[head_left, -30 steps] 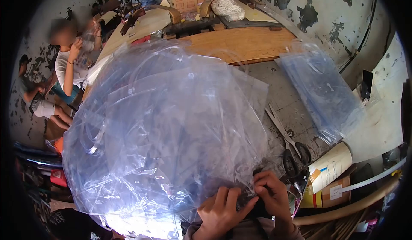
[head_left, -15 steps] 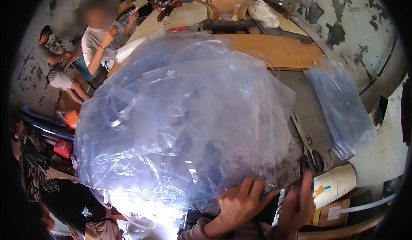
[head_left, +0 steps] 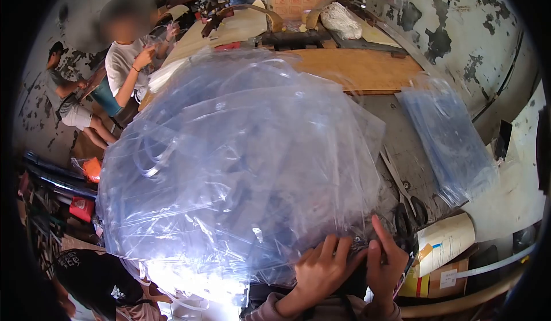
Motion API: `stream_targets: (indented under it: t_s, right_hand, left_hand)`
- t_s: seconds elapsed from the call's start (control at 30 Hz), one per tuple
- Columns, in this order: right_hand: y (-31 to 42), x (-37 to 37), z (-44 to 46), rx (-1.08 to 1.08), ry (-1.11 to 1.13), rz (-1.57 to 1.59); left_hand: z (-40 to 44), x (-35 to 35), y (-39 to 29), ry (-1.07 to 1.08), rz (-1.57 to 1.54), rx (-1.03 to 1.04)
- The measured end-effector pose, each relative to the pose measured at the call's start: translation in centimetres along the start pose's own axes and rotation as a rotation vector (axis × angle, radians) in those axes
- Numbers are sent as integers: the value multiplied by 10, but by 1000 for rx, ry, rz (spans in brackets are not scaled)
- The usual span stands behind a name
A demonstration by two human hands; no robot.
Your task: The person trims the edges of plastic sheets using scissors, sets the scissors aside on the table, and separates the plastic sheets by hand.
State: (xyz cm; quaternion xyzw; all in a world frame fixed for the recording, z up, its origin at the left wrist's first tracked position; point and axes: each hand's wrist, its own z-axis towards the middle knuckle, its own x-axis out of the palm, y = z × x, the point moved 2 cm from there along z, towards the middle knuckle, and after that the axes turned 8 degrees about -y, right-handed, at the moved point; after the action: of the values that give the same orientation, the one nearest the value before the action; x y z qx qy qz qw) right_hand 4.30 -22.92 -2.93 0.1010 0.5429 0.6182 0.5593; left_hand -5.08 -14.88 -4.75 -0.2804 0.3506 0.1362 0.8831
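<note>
Raised now, our right index finger has left the near edge of the clear plastic bags [head_left: 247, 149], where both our hands worked a second ago. Our left hand [head_left: 326, 266] curls its fingers over that edge, thumb stretched toward our right hand [head_left: 385, 269]; we cannot tell whether it pinches any plastic. Our right hand has its other fingers bent, and we cannot tell if anything is between them. The bags spread in a heap ahead and to the left of our grip. Just beyond our right hand lie the scissors [head_left: 403, 192], blades pointing away from us, and farther on is a stack of bluish bags [head_left: 450, 143]. To its right we see a curled sheet of paper [head_left: 446, 243] above a cardboard box [head_left: 449, 278]. Far beyond our grip is a wooden board [head_left: 356, 70]; beyond the heap, to the left, a person in a white shirt [head_left: 123, 68] has both hands raised.
</note>
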Motion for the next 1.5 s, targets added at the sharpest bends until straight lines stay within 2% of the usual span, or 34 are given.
stream_targets:
  t_s: [0.2, 0.27, 0.33, 0.4, 0.43, 0.53, 0.67, 0.9, 1.07, 1.13, 1.33, 1.5]
  right_hand:
    - [-34, -14, -8, 279, -116, 29]
    - [-45, -21, -4, 92, -372, -105]
    - [-47, -28, 1, 168, -356, -73]
    - [-45, -30, 8, 10, -413, -367]
    - [-45, -30, 9, 7, -419, -396]
    - [-46, -30, 18, -84, -375, -438]
    - [-53, -26, 24, -50, -229, -378]
    - [-57, -34, 33, -29, -123, -369]
    - [-58, -37, 38, 5, -122, -415]
    - [-60, -38, 39, 95, -78, -406]
    - [-61, -39, 30, 14, -109, -502]
    - [-60, -43, 15, 52, -64, -579]
  left_hand:
    - [0, 4, -1, -74, -38, -30]
    - [1, 3, -1, -71, -8, -29]
    - [0, 3, -2, -53, 1, -28]
    - [1, 3, -2, -85, -8, -22]
    - [1, 3, -2, -73, -13, -21]
    - [1, 3, -2, -76, -7, -12]
    - [1, 3, -1, -75, -19, -13]
    - [0, 3, -1, -51, 24, 11]
    - [0, 1, -1, -41, 20, 17]
    - [0, 1, 0, -19, 39, 28]
    - [-1, 4, 1, -65, 43, 22]
    - [-3, 5, 2, -99, -9, 31]
